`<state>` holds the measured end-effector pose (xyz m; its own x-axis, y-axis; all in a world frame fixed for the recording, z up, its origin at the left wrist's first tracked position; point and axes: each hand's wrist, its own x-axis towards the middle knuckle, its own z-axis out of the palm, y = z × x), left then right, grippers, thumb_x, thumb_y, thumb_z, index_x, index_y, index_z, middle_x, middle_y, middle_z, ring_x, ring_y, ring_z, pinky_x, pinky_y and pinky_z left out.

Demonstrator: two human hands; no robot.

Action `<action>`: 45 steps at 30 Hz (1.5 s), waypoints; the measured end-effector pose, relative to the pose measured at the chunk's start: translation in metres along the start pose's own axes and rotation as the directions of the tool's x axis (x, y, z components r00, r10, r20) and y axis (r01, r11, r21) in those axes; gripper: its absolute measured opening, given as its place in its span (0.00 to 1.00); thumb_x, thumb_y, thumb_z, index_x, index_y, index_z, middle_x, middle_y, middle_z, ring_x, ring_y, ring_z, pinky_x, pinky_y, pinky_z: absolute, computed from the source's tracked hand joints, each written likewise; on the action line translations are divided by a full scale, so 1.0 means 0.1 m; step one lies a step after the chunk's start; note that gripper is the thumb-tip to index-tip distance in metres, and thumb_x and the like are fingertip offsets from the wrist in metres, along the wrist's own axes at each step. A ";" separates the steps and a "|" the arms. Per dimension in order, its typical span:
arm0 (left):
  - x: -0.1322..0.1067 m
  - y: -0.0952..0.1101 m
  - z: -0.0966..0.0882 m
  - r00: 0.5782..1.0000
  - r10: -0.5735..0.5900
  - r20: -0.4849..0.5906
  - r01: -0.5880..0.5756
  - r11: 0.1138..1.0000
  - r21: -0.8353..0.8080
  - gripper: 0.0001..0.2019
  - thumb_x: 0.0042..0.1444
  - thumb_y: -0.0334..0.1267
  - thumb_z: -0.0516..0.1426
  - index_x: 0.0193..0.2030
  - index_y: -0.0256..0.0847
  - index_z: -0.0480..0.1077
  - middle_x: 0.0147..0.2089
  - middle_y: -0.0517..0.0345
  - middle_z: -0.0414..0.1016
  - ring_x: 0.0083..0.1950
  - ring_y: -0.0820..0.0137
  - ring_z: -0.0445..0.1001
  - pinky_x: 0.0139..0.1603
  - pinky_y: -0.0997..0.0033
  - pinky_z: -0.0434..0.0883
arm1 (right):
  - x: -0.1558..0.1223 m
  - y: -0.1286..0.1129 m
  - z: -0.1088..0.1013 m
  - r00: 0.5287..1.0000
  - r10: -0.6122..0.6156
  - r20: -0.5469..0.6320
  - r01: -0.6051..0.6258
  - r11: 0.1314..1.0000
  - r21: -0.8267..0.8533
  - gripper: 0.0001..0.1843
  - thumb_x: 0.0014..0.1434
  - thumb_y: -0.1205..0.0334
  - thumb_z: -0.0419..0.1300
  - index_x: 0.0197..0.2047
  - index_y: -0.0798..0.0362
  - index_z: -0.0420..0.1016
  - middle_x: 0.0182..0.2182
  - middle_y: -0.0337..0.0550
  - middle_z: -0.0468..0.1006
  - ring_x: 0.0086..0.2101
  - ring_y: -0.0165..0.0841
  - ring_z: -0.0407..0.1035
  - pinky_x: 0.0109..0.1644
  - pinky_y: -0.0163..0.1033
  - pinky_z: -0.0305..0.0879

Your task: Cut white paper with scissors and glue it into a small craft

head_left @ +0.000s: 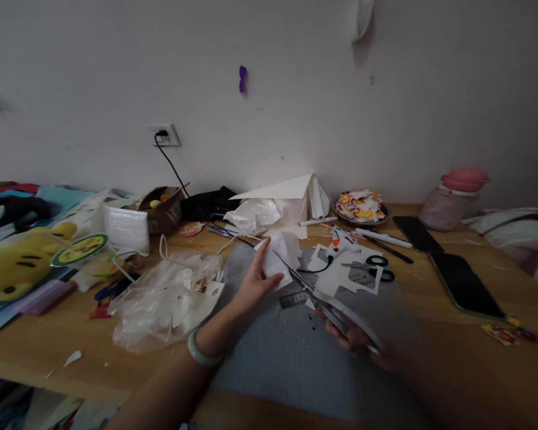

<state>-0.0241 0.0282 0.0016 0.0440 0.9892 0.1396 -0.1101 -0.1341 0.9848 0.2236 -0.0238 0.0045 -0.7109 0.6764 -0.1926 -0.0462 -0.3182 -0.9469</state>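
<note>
My left hand pinches a small white piece of paper above a grey mat in the middle of the wooden table. A pale green bangle circles that wrist. My right hand grips the handles of large silver scissors, whose blades point up-left and touch the paper's edge. A short metal ruler lies on the mat just under the blades.
A crumpled clear plastic bag lies left of my hand. Small black-handled scissors and a glue gun rest on cut paper behind. Two dark phones lie right, a pink-lidded jar beyond. A yellow plush toy sits far left.
</note>
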 end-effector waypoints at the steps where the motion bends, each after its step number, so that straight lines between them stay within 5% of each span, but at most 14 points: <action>1: 0.00 0.02 -0.01 1.000 -0.004 0.005 0.003 1.000 0.008 0.45 0.41 0.37 0.66 0.65 0.50 0.50 0.66 0.52 0.54 0.47 0.63 0.69 0.43 0.70 0.70 | 0.00 0.00 0.00 1.000 0.017 -0.011 -0.017 1.000 0.003 0.31 0.44 0.42 0.62 0.49 0.50 0.70 0.29 0.38 0.63 0.22 0.22 0.47 0.22 0.30 0.42; 8: -0.04 0.05 0.04 0.999 0.014 0.048 -0.011 0.997 -0.076 0.58 0.41 0.34 0.65 0.68 0.53 0.26 0.61 0.46 0.60 0.39 0.68 0.71 0.37 0.70 0.71 | 0.03 0.07 -0.06 0.999 0.043 0.032 -0.045 0.997 0.057 0.35 0.41 0.55 0.65 0.54 0.49 0.66 0.31 0.36 0.60 0.23 0.21 0.49 0.22 0.29 0.43; 15: -0.03 0.04 0.05 0.997 0.024 0.070 -0.017 0.995 -0.098 0.60 0.41 0.35 0.66 0.67 0.54 0.22 0.60 0.45 0.59 0.40 0.68 0.71 0.37 0.71 0.71 | 0.03 0.03 -0.05 0.997 0.064 0.040 -0.067 0.995 0.069 0.33 0.41 0.56 0.65 0.53 0.50 0.67 0.30 0.35 0.60 0.23 0.21 0.49 0.22 0.29 0.44; 23: 0.00 -0.04 0.08 0.995 0.076 -0.060 -0.082 0.992 -0.093 0.52 0.39 0.31 0.65 0.63 0.52 0.34 0.55 0.52 0.61 0.42 0.70 0.71 0.37 0.74 0.71 | 0.03 0.06 -0.05 0.999 0.045 -0.009 -0.043 0.991 0.124 0.32 0.40 0.57 0.66 0.51 0.49 0.69 0.30 0.36 0.62 0.22 0.21 0.51 0.20 0.27 0.47; 27: 0.01 -0.07 0.09 0.990 0.028 -0.137 -0.037 0.998 -0.059 0.40 0.39 0.32 0.64 0.53 0.49 0.43 0.44 0.60 0.63 0.32 0.75 0.71 0.30 0.76 0.70 | 0.03 0.10 -0.07 0.999 0.036 -0.009 -0.035 0.988 0.151 0.27 0.40 0.58 0.66 0.47 0.49 0.71 0.30 0.36 0.61 0.22 0.21 0.51 0.21 0.27 0.46; 33: 0.02 -0.04 0.09 0.990 0.074 -0.121 -0.087 0.990 -0.108 0.28 0.39 0.34 0.63 0.38 0.47 0.46 0.43 0.65 0.61 0.28 0.81 0.70 0.27 0.80 0.69 | 0.01 0.09 -0.06 0.999 0.020 -0.037 -0.014 0.985 0.173 0.26 0.43 0.58 0.65 0.47 0.50 0.71 0.31 0.36 0.62 0.22 0.21 0.50 0.22 0.29 0.47; 36: 0.02 -0.03 0.10 0.994 0.064 -0.090 -0.073 0.993 -0.097 0.25 0.40 0.35 0.62 0.37 0.46 0.47 0.41 0.65 0.62 0.29 0.80 0.71 0.29 0.80 0.69 | 0.01 0.08 -0.07 0.996 0.073 -0.054 -0.062 0.980 0.189 0.27 0.42 0.60 0.65 0.48 0.51 0.71 0.31 0.36 0.62 0.22 0.21 0.50 0.21 0.28 0.46; 41: -0.01 -0.09 0.12 0.973 0.139 -0.184 -0.154 0.985 -0.073 0.26 0.40 0.35 0.63 0.38 0.47 0.47 0.49 0.61 0.59 0.30 0.80 0.70 0.29 0.77 0.69 | 0.02 0.11 -0.09 0.994 0.089 -0.061 -0.075 0.975 0.207 0.30 0.41 0.59 0.66 0.51 0.50 0.70 0.32 0.36 0.63 0.22 0.19 0.50 0.21 0.28 0.45; 45: -0.01 -0.16 0.07 0.985 0.160 -0.065 -0.156 0.986 0.063 0.16 0.47 0.36 0.60 0.38 0.44 0.55 0.38 0.63 0.61 0.29 0.77 0.67 0.29 0.77 0.65 | 0.03 0.15 -0.11 0.995 0.084 -0.055 -0.070 0.973 0.218 0.30 0.42 0.58 0.66 0.51 0.49 0.70 0.32 0.37 0.63 0.22 0.20 0.51 0.21 0.29 0.46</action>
<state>-0.0156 0.0289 -0.0134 -0.0383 0.9569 0.2880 -0.0525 -0.2897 0.9557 0.2285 -0.0198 -0.0125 -0.6725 0.6827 -0.2856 -0.1477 -0.5020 -0.8522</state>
